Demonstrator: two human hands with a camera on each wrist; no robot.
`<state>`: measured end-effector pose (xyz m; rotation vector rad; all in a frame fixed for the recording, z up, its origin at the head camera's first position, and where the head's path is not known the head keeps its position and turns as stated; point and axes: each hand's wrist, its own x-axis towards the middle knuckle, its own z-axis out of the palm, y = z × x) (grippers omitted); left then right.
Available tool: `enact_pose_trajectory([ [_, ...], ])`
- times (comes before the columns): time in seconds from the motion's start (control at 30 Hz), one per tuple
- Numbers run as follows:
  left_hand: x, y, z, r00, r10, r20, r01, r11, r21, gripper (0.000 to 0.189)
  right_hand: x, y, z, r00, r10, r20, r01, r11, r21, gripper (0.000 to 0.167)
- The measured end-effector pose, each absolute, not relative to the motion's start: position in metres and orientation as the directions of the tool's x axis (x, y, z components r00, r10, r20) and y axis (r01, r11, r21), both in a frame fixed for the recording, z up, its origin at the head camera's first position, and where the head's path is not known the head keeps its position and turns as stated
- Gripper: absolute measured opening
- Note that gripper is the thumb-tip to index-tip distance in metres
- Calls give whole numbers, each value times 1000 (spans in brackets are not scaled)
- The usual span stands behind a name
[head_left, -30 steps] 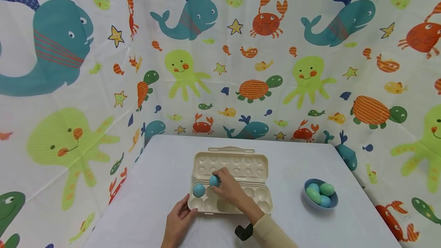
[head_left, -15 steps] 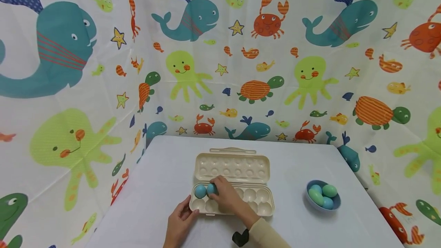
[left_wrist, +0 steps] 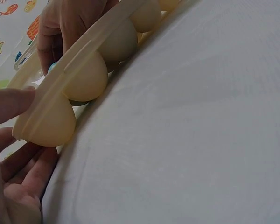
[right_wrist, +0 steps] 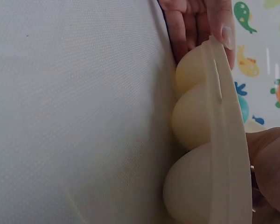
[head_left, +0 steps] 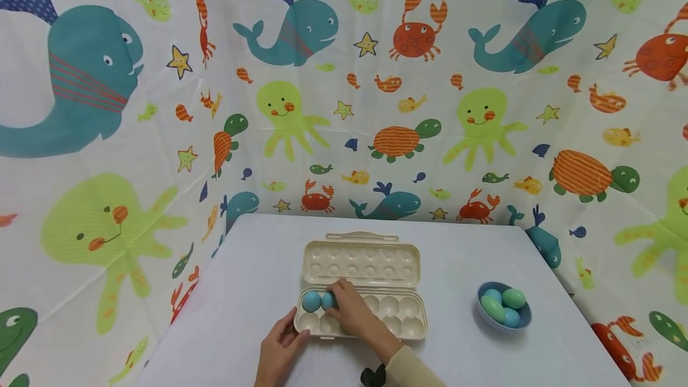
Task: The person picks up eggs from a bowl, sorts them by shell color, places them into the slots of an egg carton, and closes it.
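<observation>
Two eggs in the carton: both blue, side by side in the far row at the carton's left end; the rest of its cups show bare, though the right hand hides a few.
Table: white cloth; it carries the carton near the middle of the front edge and the bowl towards the right edge.
Egg carton: cream plastic, lid folded open towards the far edge, tray nearest the person.
Bowl: blue, well apart from the carton, with about four eggs left in it, green and blue; by my judgement the filling has only begun and most of it lies ahead.
Right hand: reaches across the tray, fingers curled round the second blue egg, which looks seated in its cup but not yet released.
Left hand: at the carton's front left corner, thumb on the rim and fingers under the edge, gripping it steady.
First blue egg: in the corner cup, touching or just beside the second.
</observation>
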<state>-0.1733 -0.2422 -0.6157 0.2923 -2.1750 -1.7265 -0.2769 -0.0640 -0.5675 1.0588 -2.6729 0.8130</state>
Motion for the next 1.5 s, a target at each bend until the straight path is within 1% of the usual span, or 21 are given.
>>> enact_pose_trajectory([
  [0.27,-172,-241,-618,-926,-366,88,17,192,981,66,-272,-62,-571,-728,-587,353,-685,609,-400,42],
  [0.5,-173,-240,-617,-929,-361,82,5,210,978,67,-272,-61,-568,-746,-579,329,-666,635,-392,43],
  [0.7,-175,-241,-617,-930,-354,97,19,218,976,67,-272,-59,-562,-761,-573,306,-648,640,-413,45],
  [0.83,-175,-242,-619,-931,-349,103,34,198,980,67,-273,-55,-554,-768,-568,294,-638,649,-414,47],
  [1.0,-174,-243,-617,-926,-358,124,52,202,978,66,-275,-46,-532,-757,-555,344,-653,643,-400,47],
  [1.1,-175,-244,-615,-922,-368,122,45,211,976,65,-276,-36,-518,-764,-531,367,-645,651,-400,47],
  [1.2,-176,-244,-614,-921,-372,117,31,231,973,65,-277,-23,-506,-785,-490,378,-617,669,-414,46],
  [1.5,-176,-242,-613,-923,-375,88,6,216,976,63,-284,33,-484,-860,-306,409,-487,735,-472,47],
])
